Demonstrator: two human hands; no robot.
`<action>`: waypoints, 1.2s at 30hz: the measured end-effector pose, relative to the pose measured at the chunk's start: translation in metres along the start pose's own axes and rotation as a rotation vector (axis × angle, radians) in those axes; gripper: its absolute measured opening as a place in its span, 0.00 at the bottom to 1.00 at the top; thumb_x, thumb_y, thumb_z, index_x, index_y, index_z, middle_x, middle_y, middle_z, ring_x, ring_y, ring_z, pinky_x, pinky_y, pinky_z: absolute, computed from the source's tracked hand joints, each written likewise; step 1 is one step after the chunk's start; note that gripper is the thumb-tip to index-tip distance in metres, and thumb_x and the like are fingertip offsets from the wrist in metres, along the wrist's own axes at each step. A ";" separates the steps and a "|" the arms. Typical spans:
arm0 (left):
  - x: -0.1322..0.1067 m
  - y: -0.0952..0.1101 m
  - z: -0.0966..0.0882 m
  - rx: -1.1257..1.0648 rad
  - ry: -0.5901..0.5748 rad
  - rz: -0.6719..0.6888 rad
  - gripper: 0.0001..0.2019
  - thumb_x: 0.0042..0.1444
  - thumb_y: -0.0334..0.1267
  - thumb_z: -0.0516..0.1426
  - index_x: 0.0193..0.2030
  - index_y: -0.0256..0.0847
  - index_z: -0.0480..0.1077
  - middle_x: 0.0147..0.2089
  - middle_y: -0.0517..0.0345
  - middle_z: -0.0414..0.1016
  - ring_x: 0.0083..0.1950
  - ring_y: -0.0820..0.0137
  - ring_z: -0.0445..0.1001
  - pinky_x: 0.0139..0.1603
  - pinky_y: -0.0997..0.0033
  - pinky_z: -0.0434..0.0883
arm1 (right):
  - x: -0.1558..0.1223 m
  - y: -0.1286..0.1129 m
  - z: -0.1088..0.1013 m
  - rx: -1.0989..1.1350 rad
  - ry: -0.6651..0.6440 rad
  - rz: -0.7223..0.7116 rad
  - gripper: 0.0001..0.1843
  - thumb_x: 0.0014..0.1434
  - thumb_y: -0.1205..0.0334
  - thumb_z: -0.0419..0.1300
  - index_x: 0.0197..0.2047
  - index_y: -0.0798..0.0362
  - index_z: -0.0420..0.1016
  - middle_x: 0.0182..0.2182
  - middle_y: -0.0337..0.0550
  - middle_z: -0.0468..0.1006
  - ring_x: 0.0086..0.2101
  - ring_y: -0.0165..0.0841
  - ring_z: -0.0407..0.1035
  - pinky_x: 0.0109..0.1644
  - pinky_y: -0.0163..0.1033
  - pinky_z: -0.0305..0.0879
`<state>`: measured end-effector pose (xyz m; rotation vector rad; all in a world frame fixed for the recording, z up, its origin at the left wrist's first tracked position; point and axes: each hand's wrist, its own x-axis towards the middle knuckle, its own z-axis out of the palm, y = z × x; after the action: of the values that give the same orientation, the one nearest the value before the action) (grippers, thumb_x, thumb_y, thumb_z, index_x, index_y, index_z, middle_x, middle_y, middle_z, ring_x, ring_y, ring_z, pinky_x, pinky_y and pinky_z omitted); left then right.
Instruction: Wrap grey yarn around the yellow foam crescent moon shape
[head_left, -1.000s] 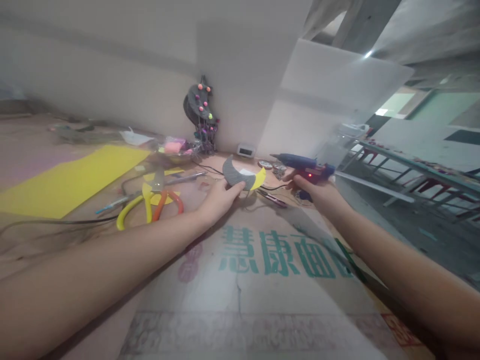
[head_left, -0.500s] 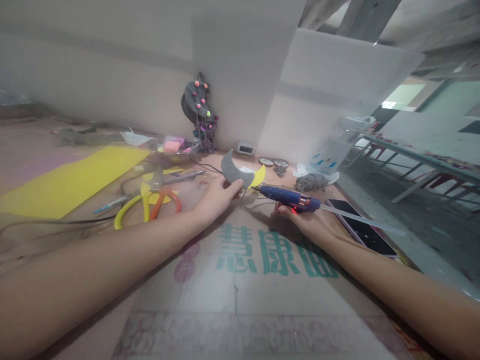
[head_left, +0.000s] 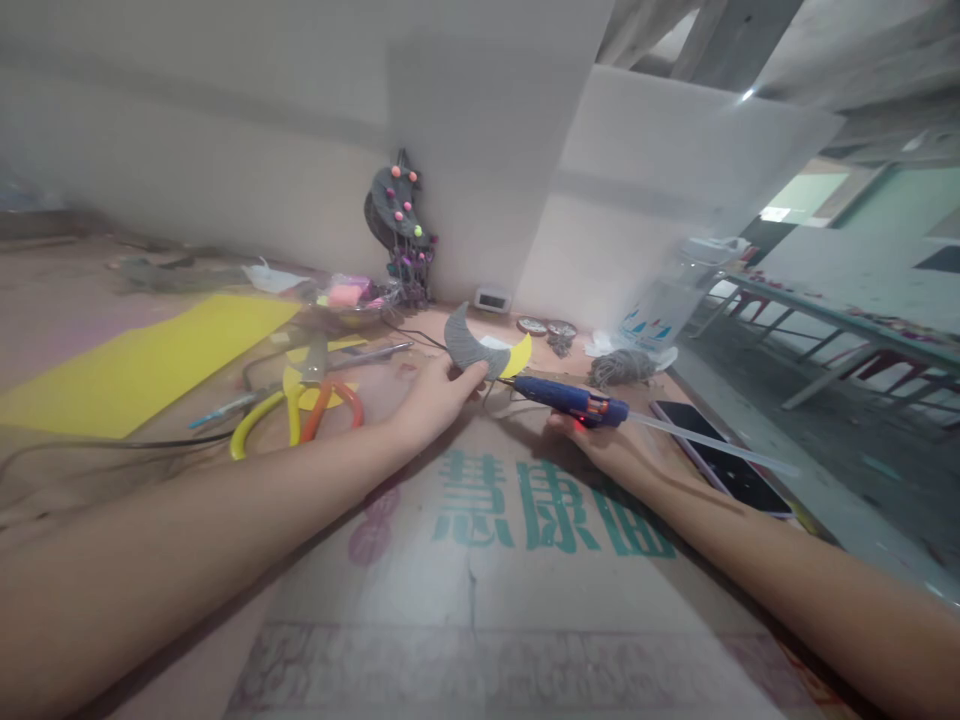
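Head view, one held crescent [head_left: 469, 343], one glue gun [head_left: 559, 396]

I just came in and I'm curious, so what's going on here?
Someone's left grip holds a grey-and-yellow moon. The right grip holds a blue glue gun with its red light on. Its tip is right by the moon's lower edge; I can't tell if they touch. Another grey moon, with coloured balls, is at the back.
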<state>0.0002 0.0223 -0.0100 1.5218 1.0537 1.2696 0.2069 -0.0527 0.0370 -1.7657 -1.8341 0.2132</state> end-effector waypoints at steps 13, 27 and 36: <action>-0.001 0.001 0.000 0.022 -0.015 0.004 0.15 0.57 0.50 0.57 0.30 0.39 0.68 0.30 0.59 0.75 0.30 0.71 0.71 0.33 0.72 0.66 | 0.000 -0.001 0.003 0.007 0.021 0.015 0.11 0.51 0.51 0.61 0.30 0.50 0.76 0.26 0.41 0.79 0.27 0.39 0.71 0.28 0.39 0.65; -0.002 0.004 0.000 -0.007 -0.028 0.010 0.15 0.57 0.49 0.57 0.30 0.39 0.68 0.29 0.59 0.74 0.29 0.72 0.71 0.33 0.72 0.66 | -0.001 -0.009 -0.002 -0.051 0.031 0.032 0.10 0.50 0.52 0.62 0.28 0.50 0.75 0.26 0.41 0.78 0.28 0.38 0.71 0.30 0.39 0.65; 0.000 0.002 0.000 -0.019 -0.039 0.020 0.15 0.56 0.49 0.57 0.31 0.39 0.68 0.29 0.60 0.74 0.29 0.72 0.70 0.33 0.72 0.66 | 0.000 0.001 0.002 -0.041 0.011 0.017 0.15 0.52 0.48 0.60 0.31 0.50 0.77 0.27 0.41 0.79 0.30 0.39 0.72 0.32 0.39 0.67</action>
<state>0.0005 0.0215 -0.0085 1.5400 1.0011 1.2547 0.2064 -0.0522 0.0348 -1.8066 -1.8283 0.1732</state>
